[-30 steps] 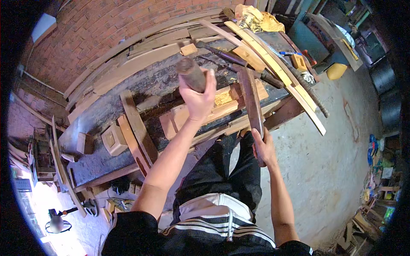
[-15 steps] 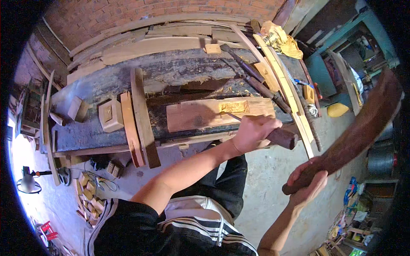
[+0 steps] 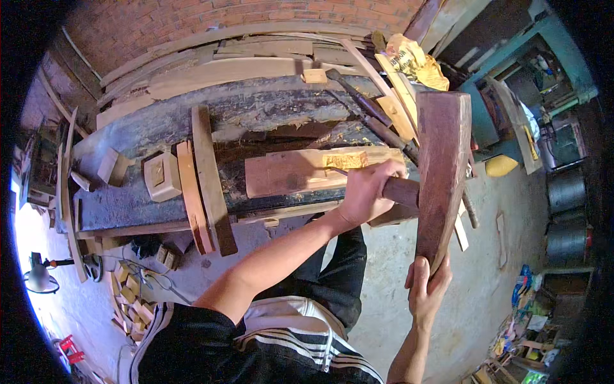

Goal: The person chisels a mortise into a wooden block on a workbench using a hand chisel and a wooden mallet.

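In my left hand (image 3: 374,189) is a chisel with a thick round wooden handle (image 3: 400,191); its thin blade (image 3: 338,169) reaches into the pale, chipped recess (image 3: 345,160) on a wooden block (image 3: 278,174) on the dark bench (image 3: 121,198). My right hand (image 3: 427,281) grips the lower end of a long, heavy dark wooden bat (image 3: 442,166), held upright across the butt of the chisel handle and hiding it; I cannot tell whether they touch.
Boards (image 3: 211,179), small wooden blocks (image 3: 163,176) and dark tools (image 3: 358,96) lie on the bench. A crumpled yellow bag (image 3: 419,61) is at the back right. Planks (image 3: 236,64) line the brick wall (image 3: 224,13). Offcuts (image 3: 131,294) and clutter are on the floor.
Since half a second ago the bat has swung leftward from far right onto the chisel's end. A second ago my left hand was higher and left; it moved down and right to the block.
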`<state>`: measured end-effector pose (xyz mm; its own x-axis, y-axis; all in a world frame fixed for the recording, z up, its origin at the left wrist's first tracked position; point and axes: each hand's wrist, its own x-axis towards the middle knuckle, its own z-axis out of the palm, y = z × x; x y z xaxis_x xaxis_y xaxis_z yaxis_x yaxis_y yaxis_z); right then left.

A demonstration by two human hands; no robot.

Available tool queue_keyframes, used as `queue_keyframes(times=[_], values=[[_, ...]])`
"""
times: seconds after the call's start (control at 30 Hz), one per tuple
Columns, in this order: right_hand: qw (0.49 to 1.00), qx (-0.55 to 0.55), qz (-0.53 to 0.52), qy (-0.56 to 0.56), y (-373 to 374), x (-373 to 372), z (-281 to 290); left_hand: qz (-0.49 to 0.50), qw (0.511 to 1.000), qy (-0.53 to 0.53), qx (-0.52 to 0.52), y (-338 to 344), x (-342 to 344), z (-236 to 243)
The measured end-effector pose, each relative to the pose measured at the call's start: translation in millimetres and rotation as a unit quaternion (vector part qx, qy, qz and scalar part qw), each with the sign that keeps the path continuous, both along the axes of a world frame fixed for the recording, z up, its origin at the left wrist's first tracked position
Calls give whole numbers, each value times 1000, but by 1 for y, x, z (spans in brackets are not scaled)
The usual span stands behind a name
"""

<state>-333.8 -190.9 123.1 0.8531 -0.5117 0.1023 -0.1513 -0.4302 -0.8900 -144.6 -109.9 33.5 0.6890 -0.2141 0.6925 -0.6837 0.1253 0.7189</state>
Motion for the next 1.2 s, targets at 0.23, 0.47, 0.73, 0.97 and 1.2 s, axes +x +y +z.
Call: queue_keyframes(times=[0.23, 0.47, 0.73, 0.97, 1.2], values=[[990, 137, -34, 2, 3, -1, -27, 149, 952, 211, -162, 32, 65, 25], [983, 174, -36, 42, 5, -3, -52, 112, 912, 279, -279, 54, 86, 46], [983, 168, -42, 59, 6, -2, -59, 108, 944, 255, -179, 34, 70, 35], [988, 117, -72, -65, -4, 8, -14, 77, 990, 111, -32, 1, 37, 31], [998, -5, -43, -49, -7, 20, 22, 86, 994, 61, 2, -17, 21, 19]])
